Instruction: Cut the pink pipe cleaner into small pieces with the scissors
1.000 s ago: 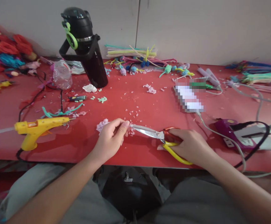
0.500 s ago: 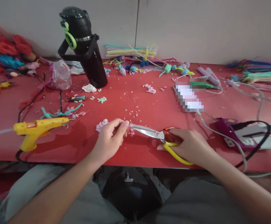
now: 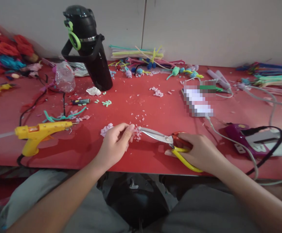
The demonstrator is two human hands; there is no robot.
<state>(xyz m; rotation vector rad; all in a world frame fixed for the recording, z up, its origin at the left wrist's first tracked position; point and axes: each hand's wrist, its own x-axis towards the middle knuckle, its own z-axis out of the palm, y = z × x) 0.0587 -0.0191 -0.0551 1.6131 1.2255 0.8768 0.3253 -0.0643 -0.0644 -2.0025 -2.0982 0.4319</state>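
My left hand (image 3: 115, 144) is closed in a pinch over the red table (image 3: 143, 106), gripping something small and pale pink that I cannot make out, right at the tips of the scissors (image 3: 166, 139). My right hand (image 3: 199, 152) grips the scissors by their yellow and orange handles, blades nearly closed and pointing left. A small heap of pink cut pieces (image 3: 107, 129) lies just behind my left hand, and more bits are scattered by the blade tips.
A yellow glue gun (image 3: 37, 134) lies at the left with its black cord. A black bottle (image 3: 88, 48) stands at the back, pipe cleaners (image 3: 136, 53) behind it. A phone (image 3: 198, 102), cables and a purple device (image 3: 240, 136) sit at the right.
The scissors and my right hand have shifted slightly to the right and the blades have closed a little. My left hand stays in its pinch.
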